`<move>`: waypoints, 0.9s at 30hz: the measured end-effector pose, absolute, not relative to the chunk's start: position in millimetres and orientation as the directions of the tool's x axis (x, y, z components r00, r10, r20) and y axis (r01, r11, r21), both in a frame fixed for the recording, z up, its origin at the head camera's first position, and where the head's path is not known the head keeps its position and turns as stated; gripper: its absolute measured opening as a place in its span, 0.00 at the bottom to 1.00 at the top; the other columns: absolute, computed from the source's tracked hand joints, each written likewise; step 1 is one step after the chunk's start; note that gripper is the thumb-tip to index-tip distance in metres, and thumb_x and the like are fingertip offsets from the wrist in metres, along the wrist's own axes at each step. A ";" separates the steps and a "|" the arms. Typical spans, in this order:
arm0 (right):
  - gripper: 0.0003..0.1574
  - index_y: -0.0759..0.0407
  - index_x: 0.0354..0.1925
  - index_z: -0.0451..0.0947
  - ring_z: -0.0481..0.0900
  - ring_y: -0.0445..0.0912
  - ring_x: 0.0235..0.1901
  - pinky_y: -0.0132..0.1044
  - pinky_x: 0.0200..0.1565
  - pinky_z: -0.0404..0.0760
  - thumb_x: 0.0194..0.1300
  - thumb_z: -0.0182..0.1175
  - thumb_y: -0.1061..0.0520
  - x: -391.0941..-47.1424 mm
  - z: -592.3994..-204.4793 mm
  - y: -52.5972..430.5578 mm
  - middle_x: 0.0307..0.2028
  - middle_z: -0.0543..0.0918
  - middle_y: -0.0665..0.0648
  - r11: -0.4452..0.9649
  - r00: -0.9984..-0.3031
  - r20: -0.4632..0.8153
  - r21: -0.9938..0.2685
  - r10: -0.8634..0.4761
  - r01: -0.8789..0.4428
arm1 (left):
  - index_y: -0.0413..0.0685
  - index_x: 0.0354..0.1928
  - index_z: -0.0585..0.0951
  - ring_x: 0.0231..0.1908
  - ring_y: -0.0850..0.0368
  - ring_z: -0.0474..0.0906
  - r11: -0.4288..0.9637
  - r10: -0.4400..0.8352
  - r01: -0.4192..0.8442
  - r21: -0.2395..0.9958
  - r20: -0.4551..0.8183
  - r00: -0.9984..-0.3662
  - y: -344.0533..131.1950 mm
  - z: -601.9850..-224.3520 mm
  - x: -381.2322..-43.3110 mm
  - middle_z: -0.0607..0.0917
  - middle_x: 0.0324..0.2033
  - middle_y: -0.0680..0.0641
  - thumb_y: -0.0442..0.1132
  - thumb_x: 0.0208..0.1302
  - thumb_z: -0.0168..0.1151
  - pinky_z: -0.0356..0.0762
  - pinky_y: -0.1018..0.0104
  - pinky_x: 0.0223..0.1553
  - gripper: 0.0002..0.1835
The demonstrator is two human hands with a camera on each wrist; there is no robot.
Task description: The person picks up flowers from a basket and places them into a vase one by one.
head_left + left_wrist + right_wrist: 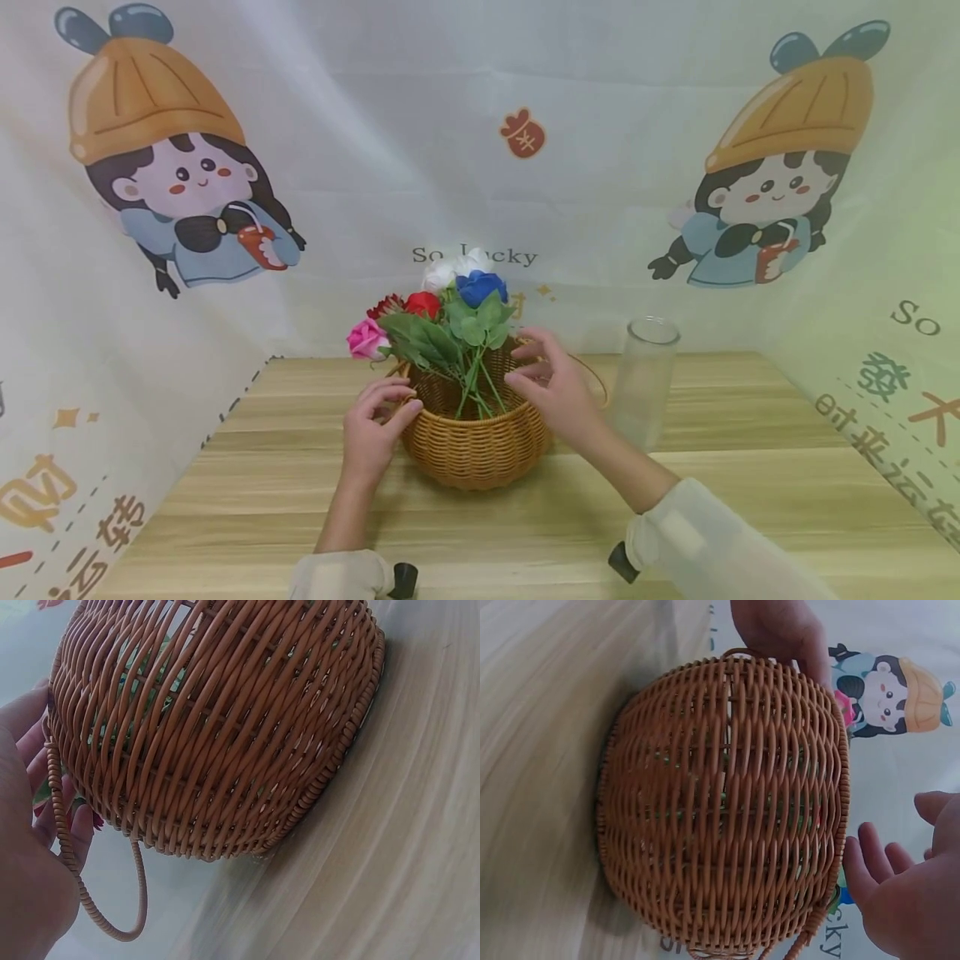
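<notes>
A brown wicker basket [476,454] stands upright on the table, its rim facing up. Artificial flowers lean inside it: a blue rose [482,288], white blooms [441,275], a red rose [422,305], a dark red flower [386,307] and a pink rose [367,339]. Their green stems cross within the basket. My left hand [372,427] grips the basket's left rim, thumb on the near side; in the left wrist view a looped wicker handle [96,911] hangs beside that hand. Over the right rim, my right hand [558,390] has loosely bent, spread fingers and holds nothing.
A tall clear glass vase [647,387] stands on the wooden table [750,500], right of the basket and close to my right forearm. A printed cloth [360,150] hangs behind the table and along both sides. The basket's other handle [596,375] sticks out toward the vase.
</notes>
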State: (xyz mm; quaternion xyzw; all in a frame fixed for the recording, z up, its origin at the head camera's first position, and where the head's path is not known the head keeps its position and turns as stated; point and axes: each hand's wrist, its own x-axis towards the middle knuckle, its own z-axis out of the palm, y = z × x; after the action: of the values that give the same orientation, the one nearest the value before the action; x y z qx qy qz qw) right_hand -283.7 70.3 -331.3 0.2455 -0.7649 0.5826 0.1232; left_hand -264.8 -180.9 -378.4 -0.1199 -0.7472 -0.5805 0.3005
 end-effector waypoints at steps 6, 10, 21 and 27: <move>0.34 0.57 0.68 0.62 0.79 0.54 0.50 0.49 0.50 0.78 0.67 0.61 0.60 -295.7 -323.3 55.0 0.55 0.76 0.62 0.181 -0.873 0.390 -0.874 -0.293 -0.451 | 0.31 0.37 0.84 0.43 0.56 0.75 0.289 -0.166 0.530 0.797 0.587 -0.792 -180.9 -377.9 -265.2 0.82 0.48 0.38 0.29 0.55 0.71 0.72 0.67 0.40 0.09; 0.33 0.61 0.69 0.62 0.78 0.54 0.52 0.48 0.52 0.77 0.69 0.60 0.60 -304.4 -319.2 43.0 0.57 0.75 0.65 0.139 -0.868 0.353 -0.897 -0.350 -0.420 | 0.30 0.37 0.83 0.43 0.57 0.75 0.292 -0.176 0.526 0.799 0.586 -0.791 -183.1 -376.9 -265.2 0.82 0.48 0.38 0.28 0.55 0.71 0.71 0.69 0.39 0.09; 0.32 0.61 0.67 0.64 0.79 0.53 0.49 0.53 0.55 0.74 0.68 0.61 0.60 -320.7 -317.0 26.2 0.56 0.76 0.68 0.096 -0.879 0.229 -0.951 -0.419 -0.294 | 0.30 0.36 0.83 0.42 0.56 0.75 0.300 -0.162 0.558 0.774 0.618 -0.769 -181.4 -377.1 -266.5 0.83 0.46 0.36 0.28 0.55 0.71 0.72 0.70 0.37 0.08; 0.30 0.65 0.67 0.63 0.77 0.58 0.54 0.53 0.56 0.73 0.70 0.58 0.62 -328.5 -317.1 25.7 0.57 0.75 0.70 0.097 -0.884 0.113 -0.980 -0.453 -0.176 | 0.30 0.36 0.83 0.41 0.55 0.75 0.290 -0.167 0.559 0.777 0.616 -0.770 -178.7 -378.9 -267.0 0.83 0.46 0.37 0.28 0.55 0.71 0.71 0.71 0.37 0.08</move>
State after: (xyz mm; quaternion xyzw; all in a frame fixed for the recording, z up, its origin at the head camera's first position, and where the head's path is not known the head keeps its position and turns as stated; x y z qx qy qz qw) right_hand -328.5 25.7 -317.1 0.2147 -0.7327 0.6366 -0.1091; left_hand -267.0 -178.7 -378.9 -0.1325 -0.7398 -0.5811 0.3121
